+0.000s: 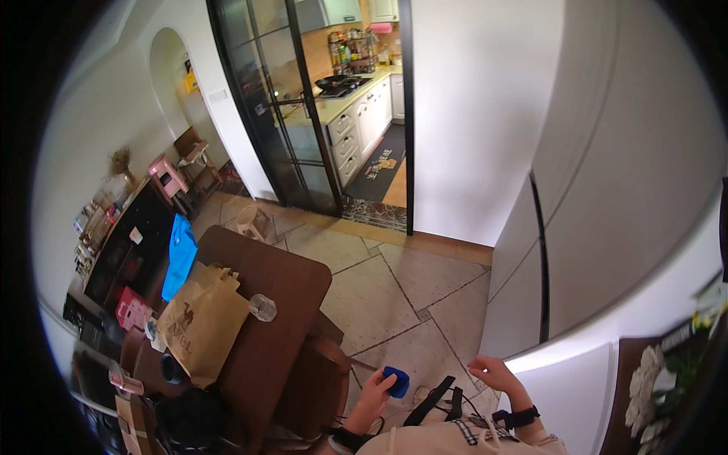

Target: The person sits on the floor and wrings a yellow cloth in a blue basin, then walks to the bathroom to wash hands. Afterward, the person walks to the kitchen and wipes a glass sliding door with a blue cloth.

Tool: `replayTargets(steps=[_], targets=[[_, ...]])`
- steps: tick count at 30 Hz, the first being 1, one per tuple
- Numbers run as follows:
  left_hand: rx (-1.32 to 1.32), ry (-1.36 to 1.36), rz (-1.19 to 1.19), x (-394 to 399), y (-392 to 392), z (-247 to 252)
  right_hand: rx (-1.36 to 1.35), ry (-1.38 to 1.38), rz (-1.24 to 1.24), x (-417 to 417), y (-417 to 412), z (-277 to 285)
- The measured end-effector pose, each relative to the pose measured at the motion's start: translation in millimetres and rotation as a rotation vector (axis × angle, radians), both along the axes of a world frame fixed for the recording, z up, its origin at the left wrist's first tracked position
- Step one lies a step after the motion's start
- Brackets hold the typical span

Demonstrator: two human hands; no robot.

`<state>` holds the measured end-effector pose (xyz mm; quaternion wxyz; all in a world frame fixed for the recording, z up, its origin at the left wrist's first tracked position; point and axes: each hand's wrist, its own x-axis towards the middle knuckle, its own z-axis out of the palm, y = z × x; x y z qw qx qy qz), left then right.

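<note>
My left hand (368,397) is at the lower middle, with a small dark-blue cloth or pad (396,382) held between thumb and fingers. Its exact kind is unclear. To the right, my right hand (492,372) hangs in the air with its fingers curled. A small bright spot shows between its thumb and fingers; whether that is an object or a gap, I cannot tell. Black straps (430,401) dangle in front of my body between the two hands. A brown wooden chair (314,387) stands just left of my left hand, close against the dark-brown table (273,256).
On the table are a brown paper bag (207,324), a clear glass (263,307), a blue bag (180,256) and a dark cup (170,368). A low stool (252,222) stands beyond. Tall white cabinets (515,284) line the right; a glass sliding door (284,114) fronts the kitchen.
</note>
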<state>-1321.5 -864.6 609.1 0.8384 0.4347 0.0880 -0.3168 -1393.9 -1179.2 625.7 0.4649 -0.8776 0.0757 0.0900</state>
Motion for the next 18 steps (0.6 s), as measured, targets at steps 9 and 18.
replayTargets(steps=[9,18], targets=[[0.029,-0.001,0.142,168,-34,-7,0.196,0.097,0.483,239,20,15],[-0.012,-0.09,0.001,391,-63,-1,0.167,0.098,0.552,455,23,38]])
